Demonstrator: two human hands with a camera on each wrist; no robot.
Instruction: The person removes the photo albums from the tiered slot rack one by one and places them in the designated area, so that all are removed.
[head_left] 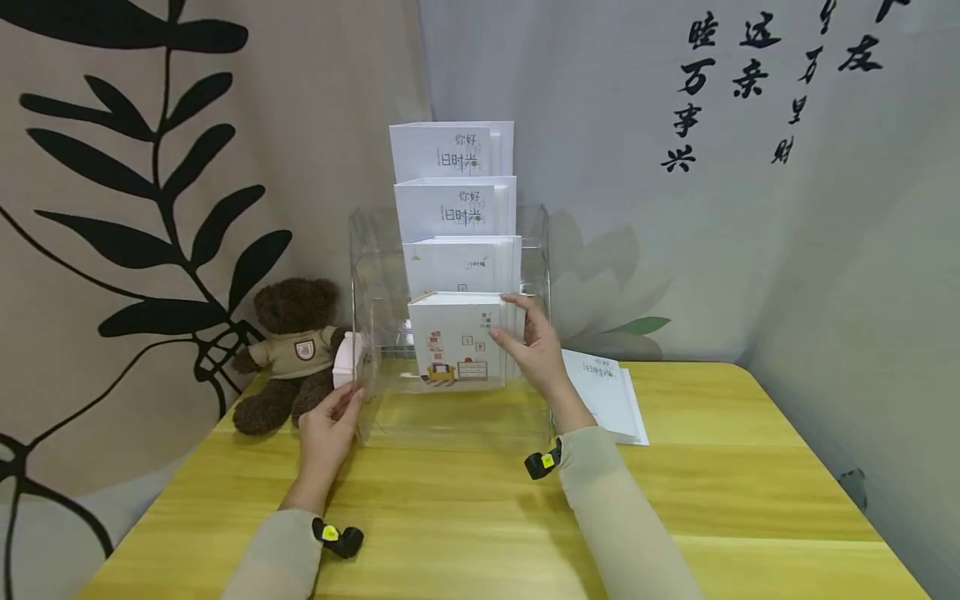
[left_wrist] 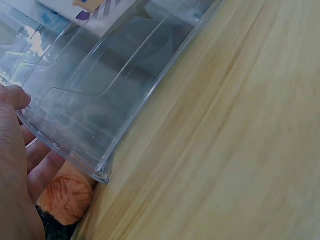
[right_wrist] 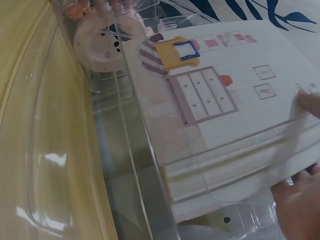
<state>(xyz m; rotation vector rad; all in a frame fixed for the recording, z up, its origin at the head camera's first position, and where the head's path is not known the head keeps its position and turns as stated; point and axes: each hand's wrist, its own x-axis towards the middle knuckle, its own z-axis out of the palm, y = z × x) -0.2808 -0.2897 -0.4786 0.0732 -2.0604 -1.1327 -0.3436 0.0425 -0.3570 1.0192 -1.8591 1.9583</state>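
My right hand (head_left: 540,354) grips a white photo album (head_left: 450,346) at its upper right corner, thumb on the printed front cover and fingers behind. This album stands in the lowest front tier of a clear plastic rack (head_left: 358,287). Its cover, seen in the right wrist view, shows a drawn yellow armchair and a chest of drawers. My left hand (head_left: 327,433) holds the rack's lower left front edge. In the left wrist view, its thumb (left_wrist: 19,97) lies on the near side of the clear wall and the fingers reach behind it.
Several more white albums (head_left: 453,208) stand stepped up behind. Another album (head_left: 600,392) lies on the table right of the rack. Left of it are a brown teddy bear (head_left: 296,354), a pale pink round object (right_wrist: 102,42) and an orange yarn ball (left_wrist: 67,197).
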